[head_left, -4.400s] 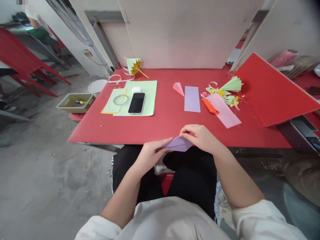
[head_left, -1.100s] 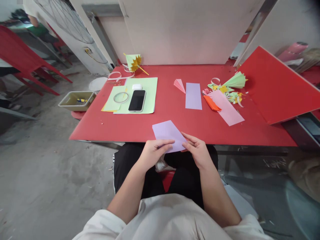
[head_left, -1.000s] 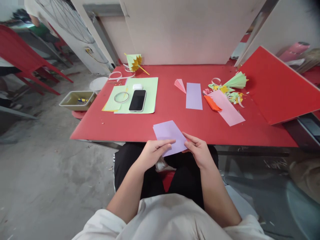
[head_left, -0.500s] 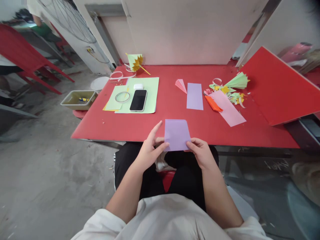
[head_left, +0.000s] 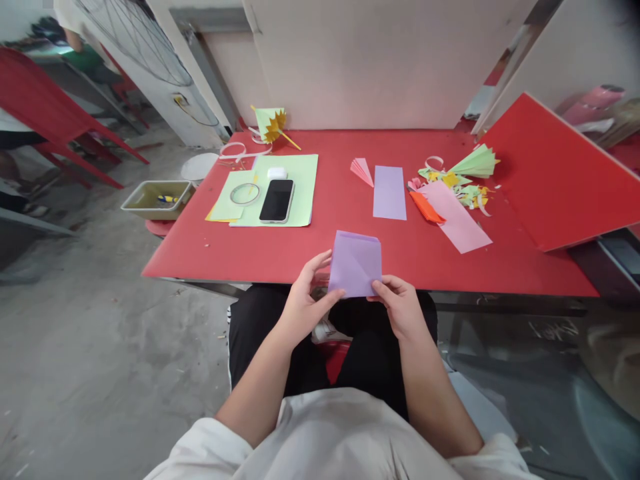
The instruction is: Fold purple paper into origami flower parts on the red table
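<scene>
I hold the folded purple paper [head_left: 355, 265] up at the near edge of the red worktop [head_left: 240, 257], the fingers of my left hand [head_left: 320, 283] gripping its lower left corner and those of my right hand [head_left: 387, 293] pinching its lower right corner. A flat purple strip [head_left: 390, 193] lies beyond it.

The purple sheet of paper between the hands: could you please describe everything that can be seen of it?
The purple sheet of paper looks thin, matte and nearly square, with what seems a narrow folded strip along its far edge. It is held over the red table's near edge. The left hand's thumb lies on its lower left corner, the right hand's on its lower right; its underside is hidden.
</scene>
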`<state>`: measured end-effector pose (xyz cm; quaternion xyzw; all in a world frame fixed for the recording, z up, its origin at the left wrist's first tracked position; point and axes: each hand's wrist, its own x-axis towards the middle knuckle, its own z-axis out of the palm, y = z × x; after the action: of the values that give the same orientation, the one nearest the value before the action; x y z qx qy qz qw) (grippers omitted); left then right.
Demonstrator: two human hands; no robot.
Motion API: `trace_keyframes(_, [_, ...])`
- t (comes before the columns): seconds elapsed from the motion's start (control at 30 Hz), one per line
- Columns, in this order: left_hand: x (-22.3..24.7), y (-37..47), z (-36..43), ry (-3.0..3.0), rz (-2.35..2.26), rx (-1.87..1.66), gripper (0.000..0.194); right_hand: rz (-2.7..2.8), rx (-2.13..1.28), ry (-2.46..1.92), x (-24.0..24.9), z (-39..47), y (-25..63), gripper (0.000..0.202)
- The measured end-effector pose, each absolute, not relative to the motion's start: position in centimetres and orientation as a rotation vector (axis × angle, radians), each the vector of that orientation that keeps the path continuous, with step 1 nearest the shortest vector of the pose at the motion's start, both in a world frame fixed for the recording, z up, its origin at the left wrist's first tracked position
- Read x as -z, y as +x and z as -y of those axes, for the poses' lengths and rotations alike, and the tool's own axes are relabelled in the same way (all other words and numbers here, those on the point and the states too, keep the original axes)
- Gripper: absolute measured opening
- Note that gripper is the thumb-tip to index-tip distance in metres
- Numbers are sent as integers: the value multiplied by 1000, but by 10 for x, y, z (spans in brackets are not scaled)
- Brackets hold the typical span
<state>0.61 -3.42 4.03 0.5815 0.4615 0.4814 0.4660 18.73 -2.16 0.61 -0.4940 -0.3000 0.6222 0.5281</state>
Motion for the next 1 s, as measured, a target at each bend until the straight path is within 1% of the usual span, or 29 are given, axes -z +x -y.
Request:
trace_keyframes(0.33, [-42, 13, 40, 2049, -1359, -1106, 68, 733, -1484, -1132, 0, 22, 189, 15])
trace_keyframes(0.43, [-40, 14, 40, 2055, -1372, -1121, 67, 726, -1481, -1126, 0, 22, 188, 15])
trace_keyframes(0.53, [-42, 14, 36, 1948, -1369, -1215, 73, 724, -1474, -1140, 1, 22, 187, 17])
trace_keyframes(0.6, [-46, 14, 33, 1885, -1377, -1271, 70, 738, -1467, -1146, 2, 22, 187, 17])
trace_keyframes(0.7, [-52, 14, 30, 1860, -1381, -1334, 57, 757, -1461, -1147, 3, 23, 186, 18])
trace_keyframes(0.83, [-55, 17, 30, 1963, -1378, -1464, 48, 768, -1468, -1134, 4, 23, 187, 15])
trace_keyframes(1.0, [-54, 18, 29, 2127, -1420, -1555, 47, 779, -1460, -1147, 4, 24, 186, 17])
